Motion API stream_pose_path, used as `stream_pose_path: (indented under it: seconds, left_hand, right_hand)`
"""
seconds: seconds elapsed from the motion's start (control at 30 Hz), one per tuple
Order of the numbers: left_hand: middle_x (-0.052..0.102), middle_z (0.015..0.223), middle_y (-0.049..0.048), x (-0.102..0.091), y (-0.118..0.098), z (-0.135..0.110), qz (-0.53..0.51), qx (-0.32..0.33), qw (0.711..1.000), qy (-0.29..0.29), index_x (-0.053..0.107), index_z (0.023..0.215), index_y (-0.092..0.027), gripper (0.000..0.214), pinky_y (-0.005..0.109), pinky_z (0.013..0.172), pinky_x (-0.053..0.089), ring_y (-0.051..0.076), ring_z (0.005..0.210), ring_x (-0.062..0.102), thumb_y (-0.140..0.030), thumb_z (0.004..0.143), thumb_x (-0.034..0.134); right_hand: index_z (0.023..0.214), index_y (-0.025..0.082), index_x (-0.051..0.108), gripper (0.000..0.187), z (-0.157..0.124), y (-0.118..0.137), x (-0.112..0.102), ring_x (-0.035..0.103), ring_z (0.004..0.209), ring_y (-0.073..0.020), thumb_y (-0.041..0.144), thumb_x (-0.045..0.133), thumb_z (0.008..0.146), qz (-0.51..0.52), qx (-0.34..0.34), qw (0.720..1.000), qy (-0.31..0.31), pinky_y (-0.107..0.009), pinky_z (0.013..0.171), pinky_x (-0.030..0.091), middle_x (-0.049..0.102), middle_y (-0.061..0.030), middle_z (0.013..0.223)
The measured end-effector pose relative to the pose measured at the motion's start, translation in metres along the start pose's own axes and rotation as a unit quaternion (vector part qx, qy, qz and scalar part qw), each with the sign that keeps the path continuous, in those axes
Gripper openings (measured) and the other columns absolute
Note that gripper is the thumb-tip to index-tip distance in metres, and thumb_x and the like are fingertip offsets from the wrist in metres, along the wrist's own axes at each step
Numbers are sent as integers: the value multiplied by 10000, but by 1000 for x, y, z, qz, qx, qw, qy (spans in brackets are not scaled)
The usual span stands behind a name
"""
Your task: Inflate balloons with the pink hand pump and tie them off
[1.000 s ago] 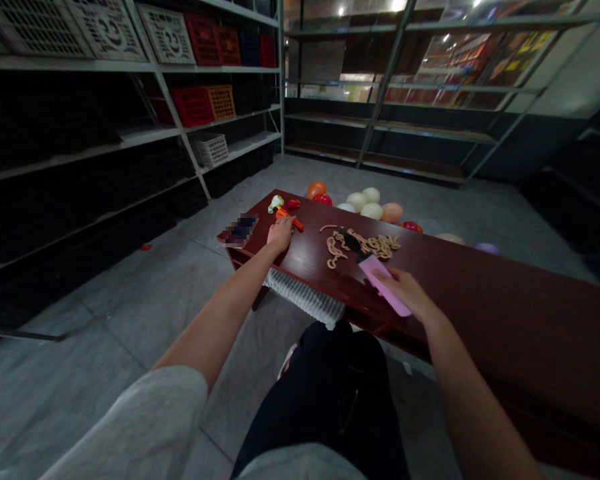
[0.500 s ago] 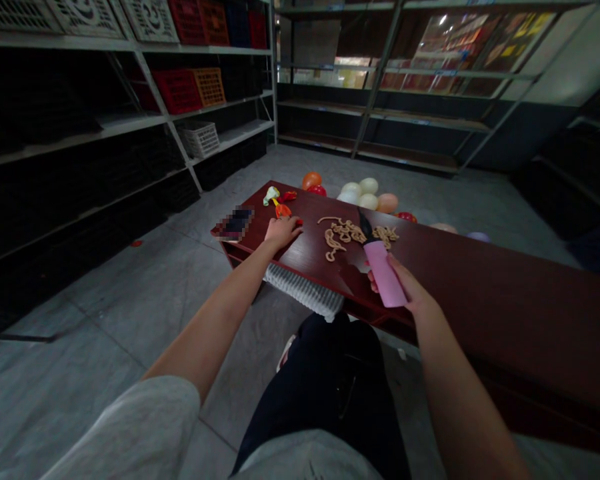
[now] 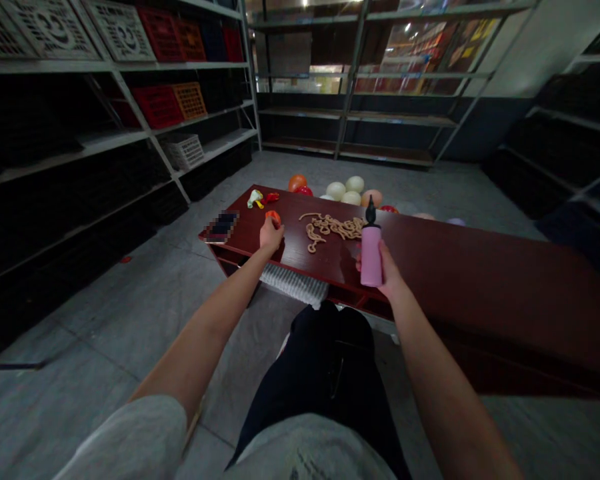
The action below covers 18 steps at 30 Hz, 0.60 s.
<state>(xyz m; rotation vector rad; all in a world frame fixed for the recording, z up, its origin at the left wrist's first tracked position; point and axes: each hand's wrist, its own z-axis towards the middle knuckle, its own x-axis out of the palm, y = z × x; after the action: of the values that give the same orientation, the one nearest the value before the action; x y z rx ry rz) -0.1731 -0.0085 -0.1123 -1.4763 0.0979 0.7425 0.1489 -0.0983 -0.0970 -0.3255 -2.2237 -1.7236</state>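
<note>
Pinched in my left hand point(image 3: 271, 237) is an orange balloon point(image 3: 273, 217), limp and not inflated, just above the table point(image 3: 440, 267). My right hand point(image 3: 390, 270) wraps around a pink balloon pump point(image 3: 371, 257) with a black nozzle pointing up and away. Between the hands a tan rope point(image 3: 337, 227) lies in a loose tangle on the dark red tabletop. Beyond my left hand lie a pale limp balloon point(image 3: 255, 198) with a yellow one touching it, and a red limp balloon point(image 3: 272, 197).
Inflated balloons point(image 3: 351, 198) in white, orange and red sit behind the table's far edge. A blurred dark phone-like object point(image 3: 222, 227) lies at the left end. Grey ribbed cloth point(image 3: 295, 283) hangs under the front edge. Shelves with crates point(image 3: 160, 105) stand left.
My left hand has picked up the orange balloon from beside the others and drawn it back. The pump in my right hand has turned more upright. The view has shifted slightly.
</note>
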Motion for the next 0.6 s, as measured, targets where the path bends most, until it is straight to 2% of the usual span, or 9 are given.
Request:
stream_pose_path:
  seconds: [0.07, 0.13, 0.27, 0.33, 0.47, 0.6]
  left_hand:
    - [677, 891, 34, 6, -11, -11, -163, -68, 984, 14, 528, 1126, -213, 359, 284, 711, 506, 156, 684, 660, -93, 813, 658]
    - [667, 824, 11, 13, -24, -24, -310, -140, 939, 53, 525, 1114, -208, 360, 253, 638, 496, 115, 568, 612, -46, 813, 637]
    - [704, 841, 70, 24, -50, -49, -503, -228, 813, 183, 618, 966, -128, 208, 211, 670, 508, 105, 672, 674, 30, 834, 584]
    - [724, 884, 85, 31, -64, -56, -538, -251, 773, 222, 653, 996, -115, 263, 204, 714, 522, 111, 749, 702, 66, 831, 556]
    - [751, 959, 75, 48, -96, -58, -590, -227, 738, 235, 683, 1031, -136, 297, 219, 838, 537, 117, 861, 724, 63, 863, 540]
    - [766, 1006, 67, 64, -132, -48, -613, -164, 738, 230, 705, 1008, -152, 175, 247, 873, 544, 129, 897, 727, -56, 936, 576]
  right_hand:
    - [1027, 199, 696, 512, -6, 2, -8, 639, 599, -147, 677, 574, 891, 15, 17, 999, 32, -256, 565, 558, 703, -48, 736]
    - [1055, 185, 707, 516, -13, 6, -19, 644, 594, -156, 659, 621, 870, 8, 43, 998, 54, -262, 540, 553, 714, -66, 747]
    - [1143, 156, 701, 535, -26, 16, -41, 649, 582, -159, 617, 642, 878, -10, 94, 994, 57, -268, 516, 547, 731, -80, 766]
    - [1135, 143, 702, 546, -29, 18, -47, 635, 566, -148, 622, 639, 880, 2, 102, 993, 64, -256, 499, 532, 724, -78, 755]
    - [1080, 147, 703, 583, -27, 15, -52, 569, 519, -112, 682, 602, 875, 54, 81, 989, 107, -220, 457, 472, 667, -36, 692]
    - [1089, 176, 684, 573, -25, 7, -58, 545, 530, -106, 698, 585, 876, 56, 70, 985, 148, -211, 459, 439, 647, -19, 710]
